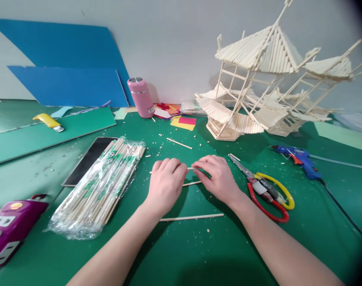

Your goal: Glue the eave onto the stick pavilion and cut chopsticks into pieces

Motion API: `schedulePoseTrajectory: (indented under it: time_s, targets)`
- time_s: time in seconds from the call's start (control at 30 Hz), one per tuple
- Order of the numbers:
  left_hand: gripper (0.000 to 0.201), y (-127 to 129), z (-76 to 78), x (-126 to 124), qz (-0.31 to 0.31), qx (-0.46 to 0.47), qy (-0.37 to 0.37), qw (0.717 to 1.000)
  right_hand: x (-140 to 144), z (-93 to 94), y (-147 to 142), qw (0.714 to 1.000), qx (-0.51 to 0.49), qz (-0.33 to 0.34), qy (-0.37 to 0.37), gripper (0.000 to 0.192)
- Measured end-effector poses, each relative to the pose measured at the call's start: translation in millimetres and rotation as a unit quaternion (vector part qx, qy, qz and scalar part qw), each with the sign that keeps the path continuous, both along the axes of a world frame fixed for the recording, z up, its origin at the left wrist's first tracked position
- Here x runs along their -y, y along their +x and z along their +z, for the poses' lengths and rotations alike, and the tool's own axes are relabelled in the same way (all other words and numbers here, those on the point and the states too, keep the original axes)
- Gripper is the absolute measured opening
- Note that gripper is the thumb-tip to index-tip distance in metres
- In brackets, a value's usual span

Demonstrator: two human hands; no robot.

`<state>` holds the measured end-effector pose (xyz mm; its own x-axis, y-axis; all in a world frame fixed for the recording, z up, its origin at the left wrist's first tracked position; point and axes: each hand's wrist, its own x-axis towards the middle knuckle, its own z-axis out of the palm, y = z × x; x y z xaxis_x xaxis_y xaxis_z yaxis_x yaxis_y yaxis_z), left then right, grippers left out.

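My left hand and my right hand rest close together on the green mat. Both pinch a thin wooden stick that runs between their fingertips. A second stick lies just under the hands, and a longer one lies nearer to me. A plastic bag of wooden sticks lies to the left of my left hand. Scissors with red and yellow handles lie to the right of my right hand.
A stick-built model of roofed pavilions stands at the back right. A blue glue gun with a cable lies at right. A dark phone, a purple power strip, a pink bottle, a yellow knife, coloured paper and blue boards are around.
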<state>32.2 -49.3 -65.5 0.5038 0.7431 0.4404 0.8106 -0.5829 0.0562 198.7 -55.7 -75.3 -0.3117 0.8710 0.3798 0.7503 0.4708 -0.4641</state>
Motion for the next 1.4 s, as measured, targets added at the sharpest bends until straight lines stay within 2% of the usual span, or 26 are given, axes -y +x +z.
schedulePoseTrajectory:
  time_s: [0.17, 0.4, 0.5, 0.6, 0.67, 0.73, 0.8, 0.83, 0.87, 0.93, 1.0, 1.07, 1.1, 1.17, 1.27, 1.4]
  targets:
    - [0.013, -7, -5.9, 4, -0.009, 0.011, 0.106, 0.994, 4, -7.2, -5, 0.996, -0.034, -0.039, 0.077, 0.019]
    - [0.012, -14, -0.2, 3, 0.002, 0.066, 0.148, 0.987, 3, -10.7, -6, 0.976, -0.138, -0.124, 0.112, 0.036]
    - [0.011, -16, -0.5, 2, 0.012, 0.112, 0.122, 0.986, 3, -10.8, -7, 0.966, -0.192, -0.138, 0.101, 0.037]
    - [0.012, -16, -1.1, 2, 0.009, 0.165, 0.068, 0.984, 4, -9.7, -8, 0.962, -0.239, -0.117, 0.066, 0.026]
    - [0.014, -14, 1.2, 4, 0.002, 0.206, 0.005, 0.978, 5, -7.5, -9, 0.95, -0.293, -0.103, 0.031, 0.017]
    - [0.016, -11, 6.1, 7, -0.004, 0.26, -0.094, 0.961, 5, -3.5, -9, 0.927, -0.361, -0.099, -0.007, 0.014]
    - [0.017, -8, 12.4, 11, 0.0, 0.322, -0.226, 0.919, 4, 2.1, -9, 0.902, -0.419, -0.093, -0.035, 0.012]
    - [0.017, -6, 15.2, 13, 0.003, 0.357, -0.301, 0.884, 3, 5.0, -9, 0.893, -0.439, -0.087, -0.046, 0.012]
    - [0.017, -4, 17.5, 14, 0.003, 0.394, -0.377, 0.838, 2, 7.8, -9, 0.886, -0.454, -0.079, -0.054, 0.011]
    - [0.018, -2, 19.4, 17, -0.013, 0.465, -0.516, 0.719, -1, 11.7, -10, 0.877, -0.471, -0.066, -0.07, 0.011]
    - [0.019, 0, 18.1, 19, -0.043, 0.516, -0.608, 0.602, -3, 12.8, -11, 0.873, -0.478, -0.058, -0.083, 0.011]
    - [0.019, 1, 15.0, 20, -0.064, 0.541, -0.653, 0.526, -4, 11.5, -12, 0.872, -0.477, -0.058, -0.09, 0.011]
    - [0.018, 2, 13.4, 21, -0.067, 0.548, -0.666, 0.502, -5, 10.5, -12, 0.872, -0.476, -0.059, -0.094, 0.012]
    - [0.016, 4, 10.5, 22, -0.066, 0.556, -0.681, 0.473, -6, 8.4, -12, 0.872, -0.476, -0.061, -0.101, 0.013]
    - [0.016, 8, 7.5, 24, -0.065, 0.562, -0.691, 0.449, -7, 6.4, -11, 0.872, -0.474, -0.063, -0.106, 0.014]
    - [0.015, 10, 3.6, 26, -0.07, 0.58, -0.687, 0.432, -7, 4.1, -12, 0.874, -0.47, -0.058, -0.108, 0.02]
